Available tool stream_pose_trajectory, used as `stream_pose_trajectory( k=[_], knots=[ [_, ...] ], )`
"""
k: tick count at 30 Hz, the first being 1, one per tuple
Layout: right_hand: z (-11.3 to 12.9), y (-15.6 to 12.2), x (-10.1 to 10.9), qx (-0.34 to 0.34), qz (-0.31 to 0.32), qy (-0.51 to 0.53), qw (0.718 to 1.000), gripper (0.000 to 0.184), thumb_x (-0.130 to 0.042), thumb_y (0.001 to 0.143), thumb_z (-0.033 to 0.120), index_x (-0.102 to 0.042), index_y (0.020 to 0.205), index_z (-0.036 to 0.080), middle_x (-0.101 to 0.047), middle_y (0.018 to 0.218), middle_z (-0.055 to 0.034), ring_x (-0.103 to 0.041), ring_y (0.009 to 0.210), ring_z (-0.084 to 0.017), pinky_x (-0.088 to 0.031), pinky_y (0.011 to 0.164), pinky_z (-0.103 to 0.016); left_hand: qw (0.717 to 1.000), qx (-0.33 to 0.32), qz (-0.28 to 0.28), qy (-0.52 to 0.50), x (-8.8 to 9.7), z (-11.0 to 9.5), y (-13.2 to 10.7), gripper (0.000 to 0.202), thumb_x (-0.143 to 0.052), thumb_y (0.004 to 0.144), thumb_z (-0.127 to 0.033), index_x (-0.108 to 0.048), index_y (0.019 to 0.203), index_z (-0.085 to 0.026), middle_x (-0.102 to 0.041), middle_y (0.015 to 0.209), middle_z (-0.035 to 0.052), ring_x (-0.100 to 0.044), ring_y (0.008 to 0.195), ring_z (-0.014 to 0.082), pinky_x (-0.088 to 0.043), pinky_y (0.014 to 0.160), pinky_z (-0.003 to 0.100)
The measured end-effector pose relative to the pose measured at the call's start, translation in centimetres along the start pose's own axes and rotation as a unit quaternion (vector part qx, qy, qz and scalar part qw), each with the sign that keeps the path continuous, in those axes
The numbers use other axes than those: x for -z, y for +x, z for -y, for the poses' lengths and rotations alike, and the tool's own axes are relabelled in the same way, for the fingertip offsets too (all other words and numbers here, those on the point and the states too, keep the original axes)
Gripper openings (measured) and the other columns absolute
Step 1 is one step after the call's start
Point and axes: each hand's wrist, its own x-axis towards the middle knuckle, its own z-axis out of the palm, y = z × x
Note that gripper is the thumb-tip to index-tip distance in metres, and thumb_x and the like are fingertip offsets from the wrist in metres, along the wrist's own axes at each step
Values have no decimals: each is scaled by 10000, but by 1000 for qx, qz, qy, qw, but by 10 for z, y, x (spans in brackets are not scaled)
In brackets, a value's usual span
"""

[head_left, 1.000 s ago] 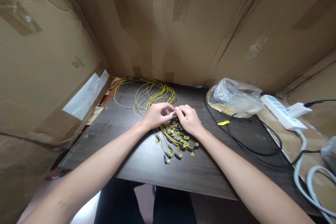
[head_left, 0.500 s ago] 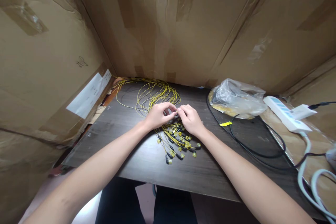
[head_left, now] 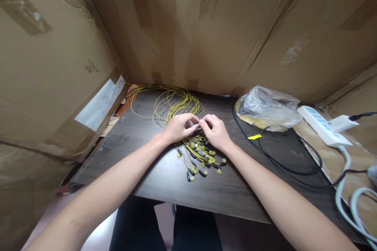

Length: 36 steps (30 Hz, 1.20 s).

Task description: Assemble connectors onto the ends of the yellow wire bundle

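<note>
My left hand (head_left: 180,127) is closed in a pinch over the bundle of thin yellow cables (head_left: 185,104). Its fingertips meet those of my right hand (head_left: 216,131), which is pinched as well. Whatever small thing sits between the fingertips is mostly hidden by the fingers. Below both hands, the cable ends fan out on the dark wooden table (head_left: 159,178). They carry black connectors (head_left: 202,173) with clear yellowish caps (head_left: 192,179). Looping behind my left hand, the cables run toward the table's far left corner.
Tall cardboard walls (head_left: 188,35) enclose the table at the back and sides. To the right lie a clear plastic bag (head_left: 268,108), a black cable (head_left: 282,170) with a yellow tag (head_left: 255,137), and a white power strip (head_left: 322,127) with a plugged-in adapter.
Both hands stay pinched together at nearly the same spot, with the right fingers shifted slightly. The whole view has moved a little. The cables lie as before.
</note>
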Motion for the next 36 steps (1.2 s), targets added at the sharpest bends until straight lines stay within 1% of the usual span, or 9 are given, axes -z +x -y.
stream_pose_trajectory(
  k=[3,6,10,13,21,25,27,32,36],
  knots=[
    [0,1,0,-8,8,-15,1000,358,-456,967,337,-426,626,232,-510,611,-13,-476,675,-193,-366,674,-330,1000,-5,2,-1,0,1,0,109,-649,877,-232,-687,938,-150,-703,822,21,-607,610,98,-491,605,213],
    [0,1,0,-14,11,-15,1000,366,-437,976,350,-444,630,231,-524,627,-19,-488,687,-199,-372,688,-338,1000,-7,-4,-2,0,0,0,102,-650,873,-229,-687,924,-148,-697,804,16,-599,598,94,-490,602,209],
    [0,0,0,-15,-2,19,1000,213,-485,927,298,-536,734,223,-588,764,-36,-535,755,-203,-408,716,-336,1000,-8,-4,-3,1,-2,0,97,-650,871,-222,-686,925,-149,-690,787,11,-595,597,94,-493,602,209],
    [0,0,0,-14,-5,28,1000,151,-506,894,258,-546,753,222,-597,785,-37,-539,754,-200,-414,707,-330,1000,-6,-2,-4,1,-2,1,102,-652,879,-232,-689,926,-149,-695,802,14,-599,606,94,-495,608,211],
    [0,1,-1,-17,1,-10,1000,396,-453,965,330,-385,587,232,-489,577,-6,-456,652,-188,-352,660,-330,1000,-3,-9,-22,1,-2,0,92,-671,869,-233,-685,906,-150,-703,806,14,-598,592,89,-494,589,199],
    [0,1,0,-25,10,-7,1000,419,-456,972,348,-408,573,229,-499,567,-7,-458,658,-188,-355,663,-328,1000,-12,-7,-4,1,-3,0,101,-650,887,-240,-685,920,-152,-703,813,21,-599,598,96,-497,604,214],
    [0,1,1,-26,14,2,1000,385,-463,967,347,-465,601,228,-544,611,-15,-476,691,-195,-370,688,-330,1000,-11,-6,2,1,-3,0,101,-644,888,-235,-683,930,-152,-702,814,22,-600,600,98,-498,610,219],
    [0,1,3,-19,7,30,999,146,-522,880,248,-565,742,226,-619,761,-31,-510,780,-211,-400,728,-337,1000,-3,-4,3,2,-4,0,110,-636,891,-244,-688,929,-154,-703,831,22,-602,608,98,-493,613,222],
    [1,0,2,-21,8,23,999,194,-502,900,265,-539,712,230,-597,722,-29,-508,766,-213,-404,721,-341,1000,3,-2,-9,2,-4,0,116,-654,882,-256,-693,916,-152,-710,819,23,-606,610,102,-493,609,221]
  ],
)
